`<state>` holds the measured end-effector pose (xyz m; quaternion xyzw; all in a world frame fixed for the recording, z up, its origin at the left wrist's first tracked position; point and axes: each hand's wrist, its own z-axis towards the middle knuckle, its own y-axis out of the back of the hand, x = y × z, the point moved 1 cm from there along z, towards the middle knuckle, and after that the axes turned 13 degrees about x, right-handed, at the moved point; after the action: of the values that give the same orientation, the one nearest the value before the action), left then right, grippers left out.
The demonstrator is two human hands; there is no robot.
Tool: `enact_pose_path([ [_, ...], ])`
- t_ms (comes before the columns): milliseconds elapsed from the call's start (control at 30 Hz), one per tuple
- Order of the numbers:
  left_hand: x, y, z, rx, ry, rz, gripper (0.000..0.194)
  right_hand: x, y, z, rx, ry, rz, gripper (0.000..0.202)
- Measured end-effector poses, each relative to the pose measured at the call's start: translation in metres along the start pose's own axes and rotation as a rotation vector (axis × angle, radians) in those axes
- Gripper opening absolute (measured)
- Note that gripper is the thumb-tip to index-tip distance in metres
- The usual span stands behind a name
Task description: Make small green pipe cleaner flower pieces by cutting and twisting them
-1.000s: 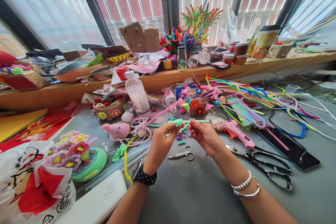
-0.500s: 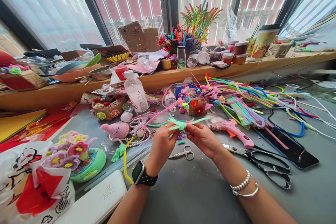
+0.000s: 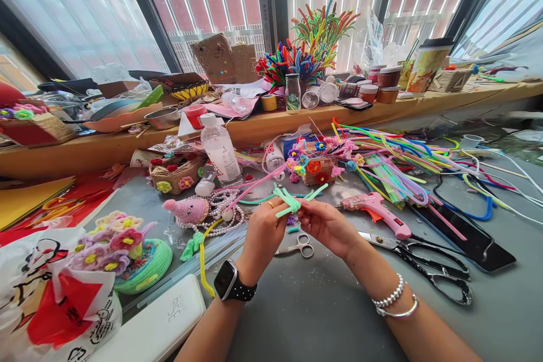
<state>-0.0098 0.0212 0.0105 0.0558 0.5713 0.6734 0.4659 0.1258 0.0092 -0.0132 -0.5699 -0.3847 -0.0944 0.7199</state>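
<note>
A bundle of mint-green pipe cleaners (image 3: 292, 203), crossed and twisted together, is held up over the middle of the table. My left hand (image 3: 263, 232), with a watch on the wrist, pinches its left side. From the right, the fingertips of my right hand (image 3: 326, 225) close on the bundle's knotted middle, and loose ends stick out above both hands. Small silver scissors (image 3: 302, 246) lie just beneath. Beside my right forearm are large black-handled scissors (image 3: 428, 266) and a pink glue gun (image 3: 379, 212).
Left of my hands are a pink crocheted figure (image 3: 189, 210), a bead string (image 3: 224, 220), a white power bank (image 3: 169, 317) and crocheted flowers (image 3: 108, 246). A plastic bottle (image 3: 218, 150) and flower basket (image 3: 320, 169) stand behind; loose pipe cleaners (image 3: 407, 150) and a phone (image 3: 470, 237) lie right.
The green bundle has turned slightly in my fingers, so its ends now fan out more and point upward. Both hands keep their hold and have shifted only a little.
</note>
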Motion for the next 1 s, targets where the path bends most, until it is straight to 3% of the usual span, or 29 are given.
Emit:
enact_pose_path([
  [200, -0.001, 0.000, 0.002, 0.032, 0.059, 0.010, 0.024, 0.002, 0.000, 0.001, -0.019, 0.007, 0.062, 0.008],
  [367, 0.011, 0.002, 0.003, 0.125, 0.248, 0.041, 0.031, 0.007, 0.005, 0.002, -0.102, 0.065, 0.179, 0.009],
  [500, 0.019, 0.008, 0.000, -0.010, 0.439, 0.110, 0.042, 0.008, 0.008, 0.002, -0.148, 0.076, 0.223, 0.010],
  [567, 0.017, 0.010, 0.000, -0.096, 0.397, 0.116, 0.049, 0.006, 0.008, 0.003, -0.151, 0.060, 0.228, 0.010],
  [633, 0.011, 0.010, 0.000, -0.120, 0.238, 0.062, 0.049, 0.001, 0.007, 0.003, -0.141, 0.034, 0.224, 0.010],
  [767, -0.001, 0.001, 0.001, 0.014, 0.003, -0.079, 0.033, -0.007, 0.003, 0.004, -0.109, -0.011, 0.217, 0.010],
  [867, -0.004, -0.004, 0.001, 0.058, 0.014, -0.114, 0.029, -0.008, -0.001, 0.003, -0.091, -0.023, 0.212, 0.011],
  [1000, -0.004, -0.004, 0.001, 0.011, 0.060, -0.182, 0.026, -0.006, -0.003, 0.002, -0.058, -0.033, 0.182, 0.014],
])
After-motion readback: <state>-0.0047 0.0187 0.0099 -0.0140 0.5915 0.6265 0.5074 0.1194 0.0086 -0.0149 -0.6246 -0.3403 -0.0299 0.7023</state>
